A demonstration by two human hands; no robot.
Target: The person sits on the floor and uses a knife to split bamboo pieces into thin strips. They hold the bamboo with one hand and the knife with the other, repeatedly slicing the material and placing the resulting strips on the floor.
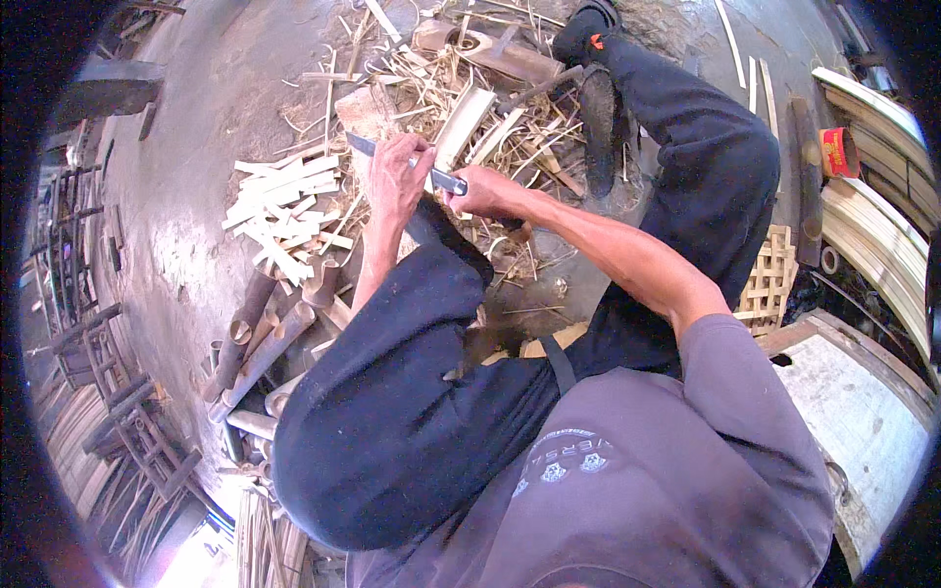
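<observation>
A long knife [363,145] lies slantwise across both my hands, in front of my bent left knee. Its dark grey tip sticks out past my left hand [397,176], whose fingers are bent over the middle of the blade. Whether a bamboo piece is also under these fingers, I cannot tell. My right hand [478,192] is closed at the knife's other end, where a grey metal collar shows before the fist. Left of my left hand lies a loose pile of short, pale bamboo strips [284,201]. Just beyond my hands stand wider split bamboo pieces [466,122].
Shavings [534,127] and a thick bamboo tube [490,54] lie beyond my hands. Several bamboo tubes [270,348] rest beside my left knee. To the right are a woven bamboo panel [769,274], a red tin [833,154], long pale slats [872,230] and a whitish board [853,402].
</observation>
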